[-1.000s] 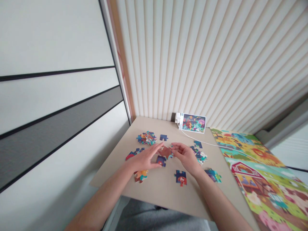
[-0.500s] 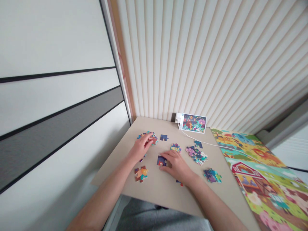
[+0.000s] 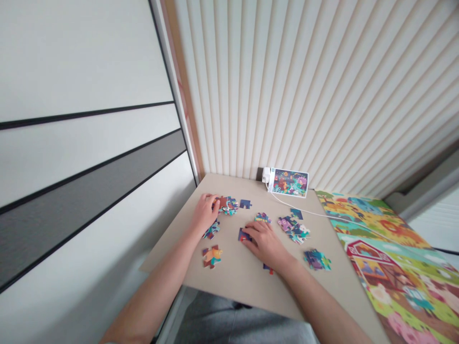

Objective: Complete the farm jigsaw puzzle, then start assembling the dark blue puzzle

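Observation:
My left hand (image 3: 205, 211) rests at the left edge of a pile of puzzle pieces (image 3: 228, 205), thumb and index finger a little apart and touching it. Whether a piece is under those fingers is hidden. My right hand (image 3: 266, 242) has its fingertips and thumb on a dark blue puzzle piece (image 3: 244, 234) with a red figure, lying on the table. Beyond the right hand is a yellow and purple piece cluster (image 3: 263, 217). A blue piece (image 3: 245, 204) lies beside the pile. Near my left wrist are teal pieces (image 3: 212, 230) and an orange and brown piece (image 3: 212, 257).
To the right lie a purple and white cluster (image 3: 294, 229), a blue piece (image 3: 296, 213) and a teal-purple pile (image 3: 317, 260). A picture card (image 3: 289, 182) leans by a white plug (image 3: 266, 175), its cable (image 3: 311, 212) crossing the table (image 3: 229, 282). Finished-looking farm and safari pictures (image 3: 401, 282) cover the right side.
My left hand has moved left, from over the pile to its left edge, uncovering more pieces. My right hand and the dark blue piece have shifted slightly away from me and rightward.

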### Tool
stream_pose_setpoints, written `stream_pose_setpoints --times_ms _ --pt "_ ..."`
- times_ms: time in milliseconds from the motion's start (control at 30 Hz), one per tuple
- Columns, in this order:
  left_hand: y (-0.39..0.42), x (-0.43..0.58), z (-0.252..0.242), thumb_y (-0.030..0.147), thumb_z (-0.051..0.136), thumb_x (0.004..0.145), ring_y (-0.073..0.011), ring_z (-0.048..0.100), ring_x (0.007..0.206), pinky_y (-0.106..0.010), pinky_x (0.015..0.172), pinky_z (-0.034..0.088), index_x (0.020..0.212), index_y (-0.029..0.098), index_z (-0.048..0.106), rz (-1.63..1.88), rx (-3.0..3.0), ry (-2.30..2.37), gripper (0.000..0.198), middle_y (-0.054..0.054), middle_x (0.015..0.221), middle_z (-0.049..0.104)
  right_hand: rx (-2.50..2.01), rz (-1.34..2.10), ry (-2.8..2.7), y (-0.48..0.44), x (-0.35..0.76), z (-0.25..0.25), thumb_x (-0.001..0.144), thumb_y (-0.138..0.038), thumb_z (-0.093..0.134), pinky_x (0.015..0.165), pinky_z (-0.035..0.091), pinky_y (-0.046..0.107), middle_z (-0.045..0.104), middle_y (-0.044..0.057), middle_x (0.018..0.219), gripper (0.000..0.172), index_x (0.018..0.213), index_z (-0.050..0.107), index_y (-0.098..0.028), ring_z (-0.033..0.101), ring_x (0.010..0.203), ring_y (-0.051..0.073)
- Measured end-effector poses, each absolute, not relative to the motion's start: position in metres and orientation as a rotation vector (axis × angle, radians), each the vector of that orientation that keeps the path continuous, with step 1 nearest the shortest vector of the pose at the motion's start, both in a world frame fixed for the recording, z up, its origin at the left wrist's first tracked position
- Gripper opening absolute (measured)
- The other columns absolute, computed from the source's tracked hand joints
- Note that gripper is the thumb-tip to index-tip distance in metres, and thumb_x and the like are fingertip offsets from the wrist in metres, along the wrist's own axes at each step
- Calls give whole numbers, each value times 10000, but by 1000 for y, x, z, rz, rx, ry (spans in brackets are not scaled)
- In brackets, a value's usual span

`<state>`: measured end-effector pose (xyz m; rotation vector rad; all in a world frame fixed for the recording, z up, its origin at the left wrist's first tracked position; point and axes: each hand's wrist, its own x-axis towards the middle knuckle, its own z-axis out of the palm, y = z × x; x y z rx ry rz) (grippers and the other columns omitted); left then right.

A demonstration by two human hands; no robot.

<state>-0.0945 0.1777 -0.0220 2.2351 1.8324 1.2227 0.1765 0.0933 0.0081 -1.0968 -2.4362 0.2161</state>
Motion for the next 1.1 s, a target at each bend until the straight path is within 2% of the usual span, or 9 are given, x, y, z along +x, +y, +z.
stream_pose_setpoints --times_ms 300,400,500,600,667,800,933,1100 --pt "156 -101 2 293 478 995 -256 606 1091 -432 1023 487 1133 214 668 1313 2227 1867 247 -102 1115 623 -1072 211 -2443 93 177 7 997 -363 577 1034 425 417 665 95 1206 268 1199 696 -233 574 1154 254" --pt "130 -117 9 315 495 991 -258 623 1044 -436 998 490 1103 229 677 1233 2261 1915 230 -86 1094 669 -1069 208 -2446 93 178 8 994 -358 581 1027 428 416 667 91 1208 265 1201 695 -238 574 1151 253" --pt "98 -134 4 387 551 966 -294 611 1127 -477 1033 466 1168 238 665 1007 2311 1993 276 -91 1172 681 -1081 176 -2439 93 178 9 984 -344 596 1020 428 429 679 93 1185 245 1181 705 -247 579 1138 258" --pt "70 -144 -12 463 621 921 -311 557 1271 -484 1089 442 1349 239 579 803 2336 1883 485 -106 1350 620 -1138 110 -2414 93 179 9 983 -320 592 1020 417 452 690 93 1158 215 1142 719 -252 577 1138 271" --pt "58 -144 -23 453 625 921 -300 520 1337 -472 1121 427 1400 237 538 792 2302 1815 532 -112 1434 567 -1176 71 -2399 93 180 9 986 -308 580 1021 410 462 688 93 1161 209 1130 722 -252 572 1149 279" --pt "50 -133 -31 328 580 950 -259 582 1279 -445 1097 465 1363 248 561 935 2182 1740 421 -100 1367 620 -1172 68 -2400 92 179 10 983 -291 579 1021 409 463 682 89 1167 207 1125 726 -258 572 1149 273" --pt "51 -123 -27 237 598 910 -244 664 1135 -432 1011 530 1335 258 571 990 2091 1693 426 -82 1238 682 -1124 97 -2401 90 178 12 969 -274 595 1022 419 454 683 82 1155 197 1111 732 -269 579 1138 260" --pt "45 -122 -24 373 726 847 -294 560 1285 -481 1090 475 1404 276 521 974 2141 1725 601 -101 1389 578 -1104 130 -2391 89 177 13 976 -276 582 1030 410 461 679 82 1164 198 1108 730 -269 571 1147 265"
